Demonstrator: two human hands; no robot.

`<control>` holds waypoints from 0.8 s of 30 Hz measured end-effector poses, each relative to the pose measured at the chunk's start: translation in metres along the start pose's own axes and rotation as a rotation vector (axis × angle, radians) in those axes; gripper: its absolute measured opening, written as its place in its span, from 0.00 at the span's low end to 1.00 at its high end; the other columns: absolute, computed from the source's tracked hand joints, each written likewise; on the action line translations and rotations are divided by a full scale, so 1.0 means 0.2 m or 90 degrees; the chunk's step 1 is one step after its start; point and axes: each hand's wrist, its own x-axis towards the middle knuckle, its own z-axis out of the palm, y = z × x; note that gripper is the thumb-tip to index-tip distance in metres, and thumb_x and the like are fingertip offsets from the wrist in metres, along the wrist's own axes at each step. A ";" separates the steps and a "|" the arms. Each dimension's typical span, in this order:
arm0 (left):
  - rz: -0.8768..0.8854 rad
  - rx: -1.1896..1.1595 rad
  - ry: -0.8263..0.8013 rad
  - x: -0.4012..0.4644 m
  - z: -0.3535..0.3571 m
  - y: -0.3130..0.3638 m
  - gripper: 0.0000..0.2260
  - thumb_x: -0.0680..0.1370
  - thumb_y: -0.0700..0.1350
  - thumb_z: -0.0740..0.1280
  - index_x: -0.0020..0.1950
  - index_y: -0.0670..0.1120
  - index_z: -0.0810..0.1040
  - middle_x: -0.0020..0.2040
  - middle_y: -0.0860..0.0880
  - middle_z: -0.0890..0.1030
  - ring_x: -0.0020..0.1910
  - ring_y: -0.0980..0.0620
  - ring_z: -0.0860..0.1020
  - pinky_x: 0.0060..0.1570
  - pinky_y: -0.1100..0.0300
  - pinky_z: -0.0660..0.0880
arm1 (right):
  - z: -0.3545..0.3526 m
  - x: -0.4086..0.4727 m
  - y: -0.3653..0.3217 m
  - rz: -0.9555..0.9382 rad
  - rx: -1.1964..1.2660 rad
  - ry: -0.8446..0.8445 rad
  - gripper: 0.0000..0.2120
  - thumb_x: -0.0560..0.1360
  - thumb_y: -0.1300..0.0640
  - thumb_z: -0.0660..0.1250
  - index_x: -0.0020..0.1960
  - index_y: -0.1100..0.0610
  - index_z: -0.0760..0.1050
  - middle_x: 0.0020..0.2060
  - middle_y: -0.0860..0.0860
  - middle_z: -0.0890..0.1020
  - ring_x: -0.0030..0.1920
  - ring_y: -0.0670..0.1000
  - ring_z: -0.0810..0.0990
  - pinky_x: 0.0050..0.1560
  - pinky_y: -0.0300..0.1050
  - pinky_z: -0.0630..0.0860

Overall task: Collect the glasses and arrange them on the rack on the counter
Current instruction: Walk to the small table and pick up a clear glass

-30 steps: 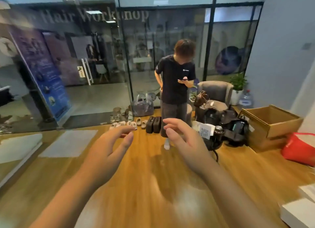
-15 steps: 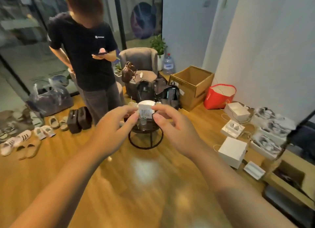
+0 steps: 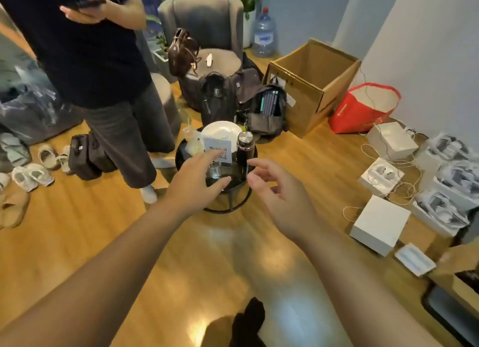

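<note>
We find both hands extended over a small round black side table [image 3: 184, 153] standing on the wood floor. The left hand [image 3: 197, 177] is open with fingers spread, its thumb and forefinger bracketing a small clear glass [image 3: 214, 171] on the tabletop; we cannot tell whether they touch it. The right hand [image 3: 278, 191] is open, fingers loosely curled, empty, at 3 o'clock of the glass. At 12 o'clock of the glass stands a white QR-code card [image 3: 217, 149], with a white plate [image 3: 220, 131] beyond it; a dark metal flask [image 3: 244, 147] stands upright at 1 o'clock. A standing person [image 3: 98, 61] holding a phone occupies 10 o'clock of the table.
</note>
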 end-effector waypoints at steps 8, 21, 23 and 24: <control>-0.044 0.031 -0.036 0.76 0.53 -0.60 0.32 0.76 0.58 0.74 0.78 0.54 0.67 0.74 0.50 0.74 0.72 0.48 0.71 0.67 0.46 0.74 | 0.19 0.80 0.54 0.041 0.005 -0.027 0.18 0.79 0.43 0.64 0.67 0.42 0.77 0.55 0.41 0.82 0.56 0.36 0.78 0.50 0.26 0.72; 0.045 0.236 -0.128 1.46 1.44 -1.68 0.39 0.70 0.63 0.72 0.79 0.54 0.66 0.73 0.46 0.73 0.71 0.40 0.72 0.73 0.39 0.63 | 0.83 1.47 1.49 0.093 0.000 -0.020 0.17 0.78 0.40 0.65 0.66 0.38 0.77 0.55 0.40 0.82 0.60 0.40 0.79 0.53 0.37 0.76; 0.041 0.280 -0.138 1.52 1.49 -1.76 0.42 0.70 0.64 0.73 0.81 0.55 0.62 0.77 0.46 0.70 0.75 0.40 0.69 0.76 0.37 0.58 | 0.89 1.51 1.57 0.098 0.001 -0.013 0.16 0.79 0.40 0.66 0.66 0.38 0.78 0.55 0.39 0.82 0.59 0.39 0.79 0.53 0.36 0.75; 0.033 0.293 -0.151 1.54 1.50 -1.79 0.44 0.70 0.64 0.74 0.82 0.56 0.59 0.79 0.45 0.67 0.77 0.40 0.66 0.77 0.35 0.54 | 0.92 1.53 1.60 0.103 0.000 -0.011 0.17 0.79 0.40 0.66 0.67 0.39 0.78 0.55 0.38 0.82 0.59 0.38 0.79 0.53 0.36 0.75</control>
